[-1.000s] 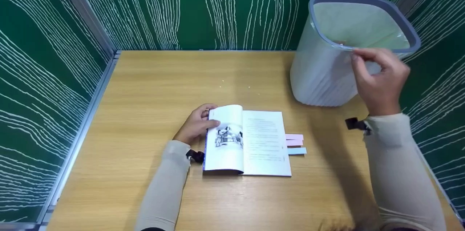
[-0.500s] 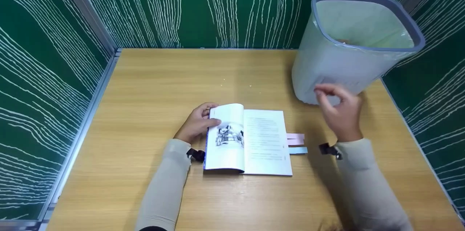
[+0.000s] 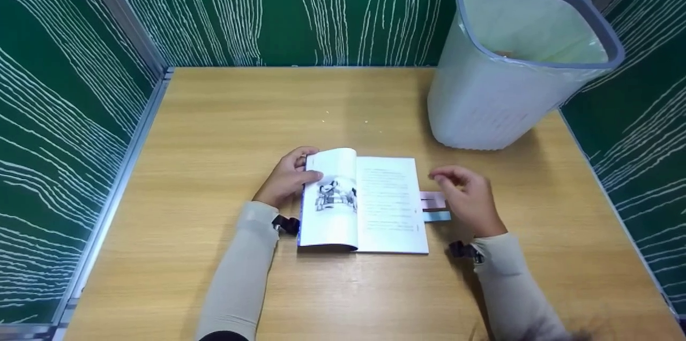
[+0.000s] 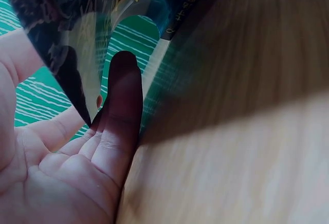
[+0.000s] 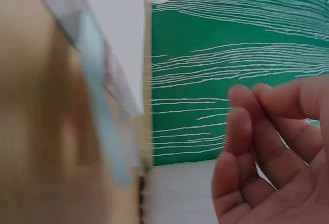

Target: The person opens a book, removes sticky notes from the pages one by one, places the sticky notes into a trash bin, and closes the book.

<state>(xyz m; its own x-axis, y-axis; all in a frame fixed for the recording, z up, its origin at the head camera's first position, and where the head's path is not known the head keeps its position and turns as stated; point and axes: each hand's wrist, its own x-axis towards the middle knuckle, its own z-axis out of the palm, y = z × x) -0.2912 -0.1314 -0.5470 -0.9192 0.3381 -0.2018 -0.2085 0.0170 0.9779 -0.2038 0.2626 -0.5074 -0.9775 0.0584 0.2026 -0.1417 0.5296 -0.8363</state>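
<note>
Book (image 3: 370, 201) lies open on the counter (image 3: 241, 116), front and centre, and here's the change: the right hand (image 3: 471, 199) has dropped from the rim of the bin (image 3: 482, 108) to just beside the pink tabs (image 3: 433, 204) and the blue tab (image 3: 437, 216) at the right page edge! That looks like the trip to the bin finished, with the work back at the page edge and the tabs within easy reach.

Its fingers are loosely curled, thumb and index tips close together, nothing visible between them. Over on the other side, the left hand (image 3: 286, 180) holds its spot: thumb on the left page, other fingers under the cover, clamped on the upper left edge. Book barely shifts through it all.

Now the lie of it: the spine runs from the near side towards the far wall, almost straight, and that's the long axis of each page. The drawing (image 3: 336, 196) appears right way up for the person, so the top edge points away. Left page bows up from the fold, right page lies flatter, and the tabs stick out rightward.
</note>
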